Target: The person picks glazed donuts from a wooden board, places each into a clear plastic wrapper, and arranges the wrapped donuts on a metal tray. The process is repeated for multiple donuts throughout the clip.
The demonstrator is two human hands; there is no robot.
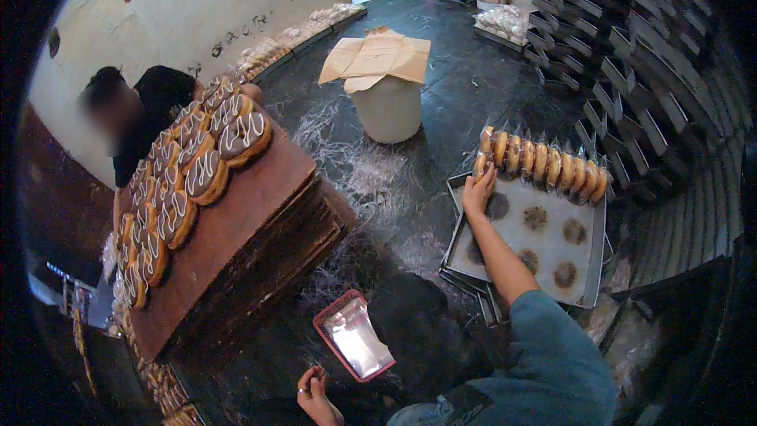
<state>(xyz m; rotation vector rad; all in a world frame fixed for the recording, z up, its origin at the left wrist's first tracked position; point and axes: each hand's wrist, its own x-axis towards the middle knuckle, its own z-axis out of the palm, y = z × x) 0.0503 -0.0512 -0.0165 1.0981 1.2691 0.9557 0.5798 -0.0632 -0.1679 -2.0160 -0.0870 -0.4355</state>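
Observation:
My right hand reaches to the upper left of a metal baking tray and touches the end bagged doughnut of a row; whether its fingers grip it I cannot tell. The other bagged doughnuts stand on edge, side by side, along the tray's far edge. Dark round stains mark the tray's bare surface. Low in the picture is my left hand, fingers curled, a ring on one; its grip is unclear. Beside it lies a pink basket of clear plastic bags.
Chocolate-topped doughnuts with white drizzle lie in rows on a brown wooden board at left, with a person behind. A white bucket under cardboard stands mid-floor. Stacked metal tins rise at right; bagged goods line the wall.

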